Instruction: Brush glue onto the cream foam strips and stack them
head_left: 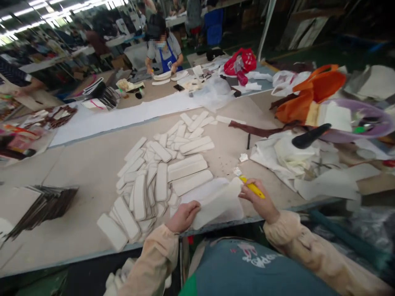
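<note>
My left hand (184, 216) pinches the left end of a cream sheet (216, 204) at the near edge of the table. Beneath that sheet, part of a thin white sheet (206, 190) shows. In my right hand (259, 202) is a brush with a yellow handle (253, 188), its whitish head pointing away from me past the sheet's right end. A small white lump (243, 157) lies just beyond the brush head. Left of the sheets is a loose heap of cream rounded strips (161, 182), several of them close to my left hand.
At left stands a stack of dark-edged panels (43, 207). To the right lie crumpled white cloth (284, 158), a black-handled item (311, 136), an orange bag (317, 90) and a purple basin (373, 133). Across the table a co-worker (165, 51) handles similar strips.
</note>
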### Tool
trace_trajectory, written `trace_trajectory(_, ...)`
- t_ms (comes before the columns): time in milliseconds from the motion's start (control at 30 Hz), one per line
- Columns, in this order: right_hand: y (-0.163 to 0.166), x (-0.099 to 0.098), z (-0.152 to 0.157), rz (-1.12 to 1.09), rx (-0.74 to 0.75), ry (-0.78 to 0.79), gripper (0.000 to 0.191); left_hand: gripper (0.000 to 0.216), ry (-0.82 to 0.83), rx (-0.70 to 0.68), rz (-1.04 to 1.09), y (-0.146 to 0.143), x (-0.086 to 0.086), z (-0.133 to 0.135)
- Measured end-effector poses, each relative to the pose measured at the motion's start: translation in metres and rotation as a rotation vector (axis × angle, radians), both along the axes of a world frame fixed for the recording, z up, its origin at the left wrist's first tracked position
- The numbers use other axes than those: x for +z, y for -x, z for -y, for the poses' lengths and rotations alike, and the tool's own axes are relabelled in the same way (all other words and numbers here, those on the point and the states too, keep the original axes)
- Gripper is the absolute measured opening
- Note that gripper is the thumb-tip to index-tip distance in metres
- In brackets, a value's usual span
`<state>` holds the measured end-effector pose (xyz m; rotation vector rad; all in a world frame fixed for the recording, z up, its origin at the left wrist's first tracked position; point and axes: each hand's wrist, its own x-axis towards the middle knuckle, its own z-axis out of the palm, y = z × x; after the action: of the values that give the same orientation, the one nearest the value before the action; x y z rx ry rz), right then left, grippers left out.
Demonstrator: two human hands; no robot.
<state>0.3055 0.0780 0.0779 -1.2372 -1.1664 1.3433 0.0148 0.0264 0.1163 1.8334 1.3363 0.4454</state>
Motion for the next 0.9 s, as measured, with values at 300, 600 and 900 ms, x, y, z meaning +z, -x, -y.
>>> trace_trajectory(300,-0.025,-0.027,0.039,0.399,0.059,-0.033,0.027,0.04,0.695,0.53,0.665,-0.027,-0.069,0.094)
trace_trajectory(600,-0.006,-0.047,0.024,0.596,0.099,-0.147,0.026,0.034,0.578,1.008,0.581,-0.013,-0.089,0.09)
trace_trajectory(900,0.02,-0.079,-0.012,0.73,0.205,-0.254,0.028,0.051,0.307,1.003,0.047,0.004,-0.114,0.058)
